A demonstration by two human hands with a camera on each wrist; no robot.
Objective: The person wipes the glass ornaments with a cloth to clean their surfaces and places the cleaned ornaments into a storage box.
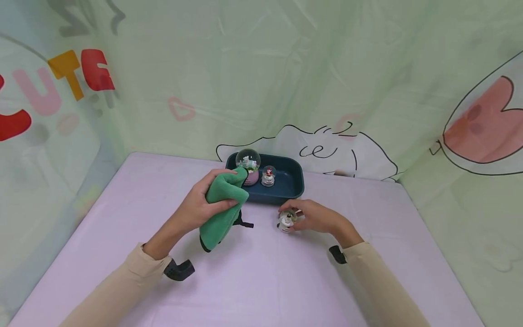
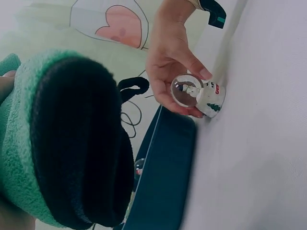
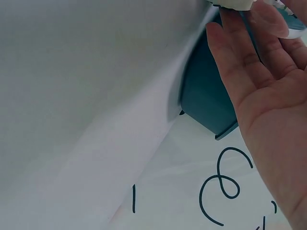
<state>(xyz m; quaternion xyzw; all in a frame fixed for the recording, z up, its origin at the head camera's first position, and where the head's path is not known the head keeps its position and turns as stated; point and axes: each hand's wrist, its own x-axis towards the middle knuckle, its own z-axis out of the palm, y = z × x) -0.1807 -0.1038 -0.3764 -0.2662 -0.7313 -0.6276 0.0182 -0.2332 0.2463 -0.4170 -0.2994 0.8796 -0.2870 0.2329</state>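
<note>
My left hand (image 1: 196, 204) grips a folded green towel (image 1: 220, 220) with black edging, held above the table just in front of the tray. A small snow globe (image 1: 287, 221) with a snowman inside and a white base is held by my right hand (image 1: 320, 217), thumb and fingers around it. In the left wrist view this snow globe (image 2: 210, 99) stands tilted at the table surface. Inside the dark blue tray (image 1: 292, 175) are a larger snow globe (image 1: 248, 159) with a pink base, partly hidden by the towel, and a small snow globe (image 1: 268, 176) with a red figure.
The table (image 1: 261, 281) has a pale pink-lilac cover. Behind the tray rises a printed curtain (image 1: 261, 81) with cartoon drawings, which also hangs at both sides. A black strap (image 1: 244, 223) sticks out beside the towel. Dark devices (image 1: 180, 270) sit at both wrists.
</note>
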